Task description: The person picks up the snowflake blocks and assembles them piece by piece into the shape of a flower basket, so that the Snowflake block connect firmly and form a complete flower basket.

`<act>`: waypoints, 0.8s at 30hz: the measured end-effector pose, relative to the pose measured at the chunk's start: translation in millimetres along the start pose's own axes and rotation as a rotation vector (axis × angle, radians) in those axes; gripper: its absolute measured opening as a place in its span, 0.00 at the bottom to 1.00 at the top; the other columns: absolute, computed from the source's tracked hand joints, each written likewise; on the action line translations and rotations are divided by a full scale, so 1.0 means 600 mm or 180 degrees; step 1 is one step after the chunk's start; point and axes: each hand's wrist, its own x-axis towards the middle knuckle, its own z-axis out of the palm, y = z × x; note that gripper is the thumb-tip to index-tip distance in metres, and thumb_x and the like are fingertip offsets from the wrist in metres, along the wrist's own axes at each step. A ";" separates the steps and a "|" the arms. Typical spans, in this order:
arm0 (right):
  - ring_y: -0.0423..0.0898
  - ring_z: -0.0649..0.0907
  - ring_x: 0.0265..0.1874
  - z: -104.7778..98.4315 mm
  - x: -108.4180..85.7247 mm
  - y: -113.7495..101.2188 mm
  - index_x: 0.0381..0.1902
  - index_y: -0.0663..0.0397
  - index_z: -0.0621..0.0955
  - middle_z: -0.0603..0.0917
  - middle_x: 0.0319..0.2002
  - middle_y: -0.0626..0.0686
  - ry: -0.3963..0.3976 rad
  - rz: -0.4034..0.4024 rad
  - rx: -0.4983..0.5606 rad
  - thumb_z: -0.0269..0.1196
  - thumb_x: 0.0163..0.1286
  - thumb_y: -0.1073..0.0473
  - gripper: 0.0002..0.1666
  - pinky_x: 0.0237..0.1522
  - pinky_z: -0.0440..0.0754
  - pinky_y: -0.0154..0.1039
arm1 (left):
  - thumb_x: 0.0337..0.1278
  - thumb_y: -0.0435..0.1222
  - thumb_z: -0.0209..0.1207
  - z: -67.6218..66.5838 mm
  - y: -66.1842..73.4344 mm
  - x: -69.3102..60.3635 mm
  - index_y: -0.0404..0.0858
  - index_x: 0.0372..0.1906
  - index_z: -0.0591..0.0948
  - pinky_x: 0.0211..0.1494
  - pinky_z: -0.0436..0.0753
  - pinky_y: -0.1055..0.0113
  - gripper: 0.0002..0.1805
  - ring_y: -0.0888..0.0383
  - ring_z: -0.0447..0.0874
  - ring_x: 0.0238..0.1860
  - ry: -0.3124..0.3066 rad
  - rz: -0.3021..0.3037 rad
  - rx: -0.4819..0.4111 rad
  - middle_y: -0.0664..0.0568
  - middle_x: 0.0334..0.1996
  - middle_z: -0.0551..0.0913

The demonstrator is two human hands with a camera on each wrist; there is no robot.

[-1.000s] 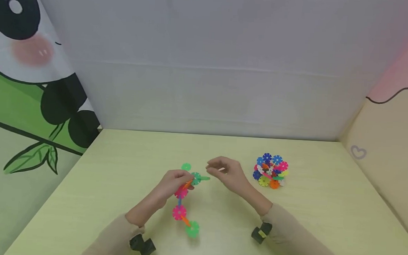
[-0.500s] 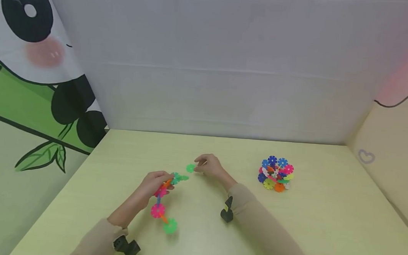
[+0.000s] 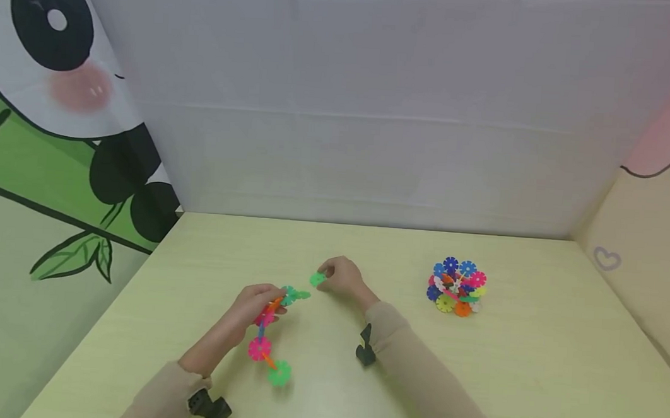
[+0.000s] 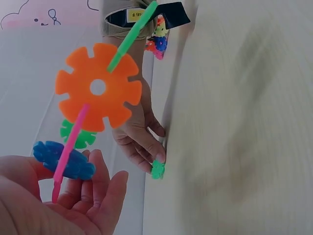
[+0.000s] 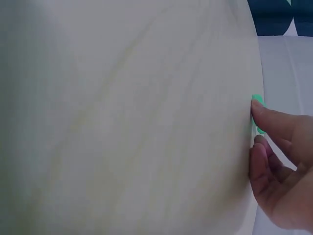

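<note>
In the head view, my left hand grips a chain of interlocking snowflake discs near its upper end. The chain has pink, orange, blue and green discs, and its lower part hangs toward me, a light green disc at its end. At the upper end a green disc sticks out to the right. My right hand pinches a loose light green snowflake disc at the tabletop, apart from the chain. The left wrist view shows an orange disc of the chain up close.
A pile of snowflake discs in many colours lies on the table, to the right of both hands. Behind the table stands a pale wall; painted panels flank it at the sides.
My right hand has come down to the loose green disc and taken hold of it, and the disc now looks tilted. The left hand with the chain has drawn back slightly left, off that disc.
</note>
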 end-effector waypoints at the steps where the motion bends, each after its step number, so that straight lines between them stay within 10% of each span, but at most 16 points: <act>1: 0.49 0.84 0.42 0.001 -0.002 0.000 0.45 0.58 0.86 0.87 0.41 0.55 0.0015 -0.0012 0.0009 0.74 0.55 0.63 0.18 0.45 0.81 0.39 | 0.70 0.41 0.52 0.002 0.000 0.000 0.34 0.36 0.82 0.48 0.87 0.61 0.15 0.60 0.85 0.36 0.0003 -0.0011 -0.0004 0.58 0.26 0.83; 12: 0.48 0.85 0.35 -0.043 -0.060 -0.009 0.37 0.62 0.85 0.88 0.35 0.58 -0.0060 -0.0496 0.0126 0.68 0.57 0.69 0.08 0.38 0.81 0.34 | 0.70 0.41 0.53 0.029 0.022 0.000 0.33 0.37 0.81 0.45 0.88 0.64 0.15 0.63 0.85 0.33 0.0014 0.0067 -0.0198 0.57 0.28 0.83; 17: 0.50 0.88 0.32 -0.091 -0.119 -0.010 0.46 0.68 0.82 0.85 0.39 0.64 0.0071 -0.0404 0.1018 0.65 0.63 0.69 0.13 0.36 0.87 0.36 | 0.69 0.39 0.53 0.054 0.058 0.004 0.32 0.36 0.81 0.47 0.88 0.64 0.14 0.63 0.85 0.32 -0.0018 0.0156 -0.0326 0.55 0.29 0.83; 24: 0.35 0.87 0.28 -0.130 -0.196 -0.018 0.52 0.73 0.78 0.81 0.31 0.45 0.0613 0.0022 0.2220 0.62 0.65 0.69 0.18 0.39 0.89 0.35 | 0.69 0.38 0.54 0.092 0.104 0.006 0.32 0.35 0.80 0.49 0.88 0.62 0.13 0.65 0.84 0.31 -0.0162 0.0315 -0.0495 0.54 0.30 0.83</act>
